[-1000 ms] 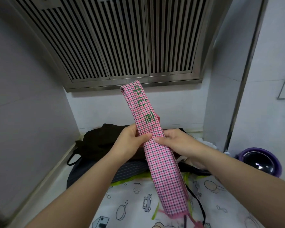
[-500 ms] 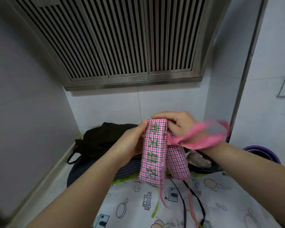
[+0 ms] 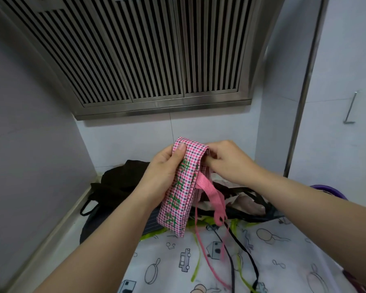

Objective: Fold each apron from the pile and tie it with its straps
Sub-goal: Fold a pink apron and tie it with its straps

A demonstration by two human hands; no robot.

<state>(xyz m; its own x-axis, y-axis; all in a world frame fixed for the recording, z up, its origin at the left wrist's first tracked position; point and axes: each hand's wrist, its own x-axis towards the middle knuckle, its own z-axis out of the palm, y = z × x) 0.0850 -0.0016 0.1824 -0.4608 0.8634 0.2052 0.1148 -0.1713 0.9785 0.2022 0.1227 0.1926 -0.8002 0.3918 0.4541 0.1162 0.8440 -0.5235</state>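
Since a moment ago, your right hand (image 3: 226, 160) has dropped the pink strap (image 3: 210, 192), which now dangles. Your left hand (image 3: 164, 176) pinches the folded pink checked apron (image 3: 182, 191), thumb on top; right fingers curl behind the fold.

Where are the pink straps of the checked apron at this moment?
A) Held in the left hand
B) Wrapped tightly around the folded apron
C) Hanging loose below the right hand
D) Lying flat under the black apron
C: the pink straps dangle free below the right hand, beside the folded pink checked apron that the left hand grips; nothing is wrapped around it yet.
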